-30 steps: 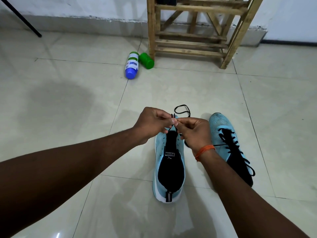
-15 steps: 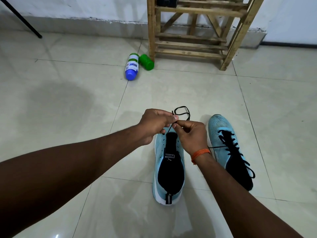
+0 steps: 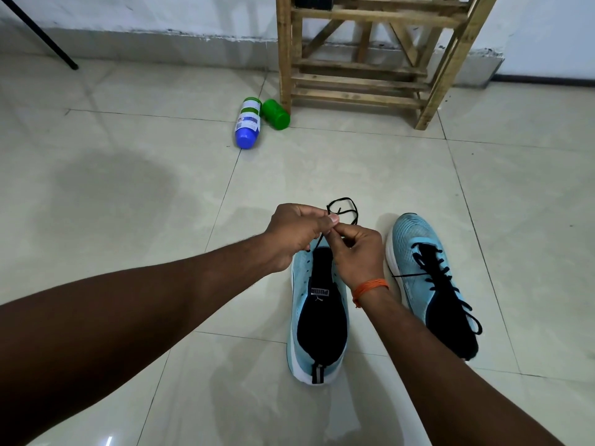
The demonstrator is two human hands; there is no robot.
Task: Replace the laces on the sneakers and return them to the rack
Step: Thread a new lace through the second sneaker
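— Looking at the near shoe (image 3: 318,320), what is hidden?
— Its toe, behind both hands. The rack (image 3: 370,59) is cut off at the top, and something dark on its upper shelf is too clipped to name.
— Which way do the shoes run?
— Both lie on the floor (image 3: 128,188), long axis away from the person, heels near, toes toward the rack. The right shoe (image 3: 428,278) is laced and just beside the other.
— And the fingers?
— The left hand (image 3: 296,235) and right hand (image 3: 357,252) meet fingertip to fingertip, each pinched tight on the lace (image 3: 346,206), which loops beyond them. It probably enters an eyelet below, but the knuckles cover that.
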